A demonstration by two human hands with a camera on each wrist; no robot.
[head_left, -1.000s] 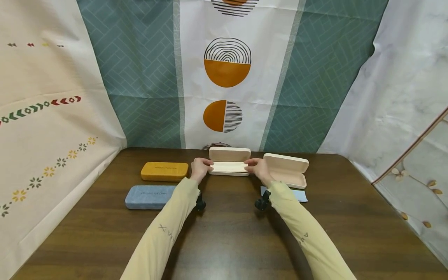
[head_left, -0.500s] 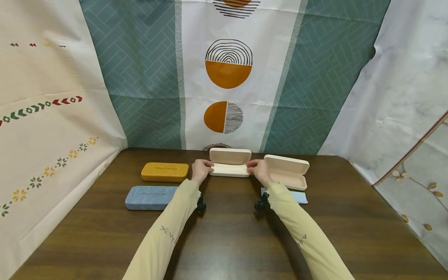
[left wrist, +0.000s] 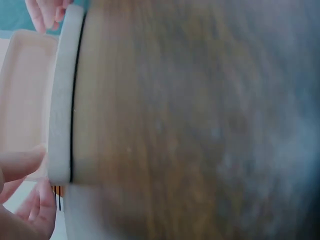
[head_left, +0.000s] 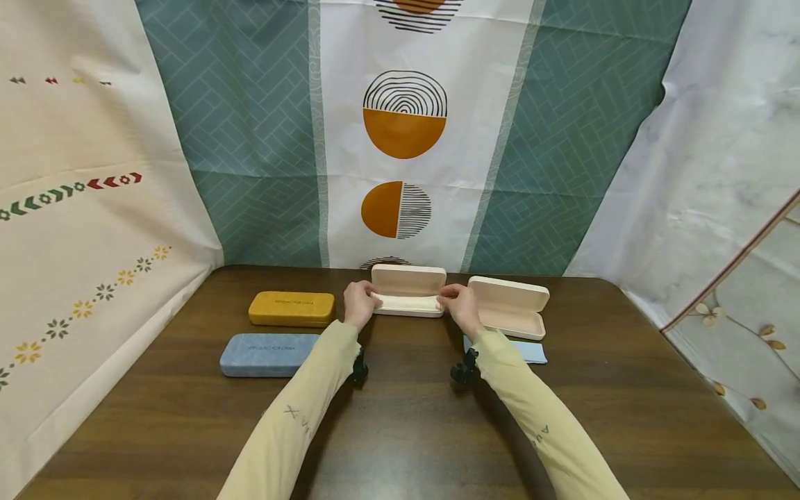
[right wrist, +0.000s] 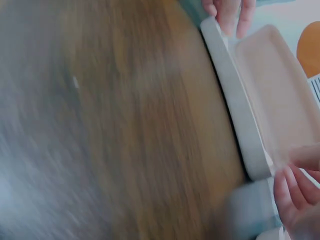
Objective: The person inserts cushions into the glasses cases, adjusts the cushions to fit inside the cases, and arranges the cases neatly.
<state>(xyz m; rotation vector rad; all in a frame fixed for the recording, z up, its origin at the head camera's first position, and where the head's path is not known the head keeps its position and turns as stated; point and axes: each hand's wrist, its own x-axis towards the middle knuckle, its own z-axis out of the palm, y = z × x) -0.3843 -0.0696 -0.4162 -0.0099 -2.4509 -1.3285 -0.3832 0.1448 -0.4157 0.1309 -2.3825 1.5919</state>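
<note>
A glasses case (head_left: 409, 280) with a pale pink lining stands with its lid raised at the back middle of the table. Along its lower half lies a folded cream cloth (head_left: 407, 303). The left hand (head_left: 359, 304) pinches the cloth's left end, its fingertips right at the case rim. At the opposite end the right hand (head_left: 460, 306) pinches the cloth between thumb and fingers. Both wrist views show the case's pale front wall (left wrist: 64, 110) and the raised lid's lining (right wrist: 280, 95); the case walls hide most of the cloth there.
A second glasses case (head_left: 509, 298) is also open, right of the right hand. A light blue cloth (head_left: 531, 352) lies in front of it, partly under the right sleeve. Closed yellow (head_left: 292, 309) and blue (head_left: 265, 355) glasses cases lie left on the brown table (head_left: 400, 430).
The cream cloth has sunk lower into the case, and both hands have come down slightly with it. The cases have stayed where they were.
</note>
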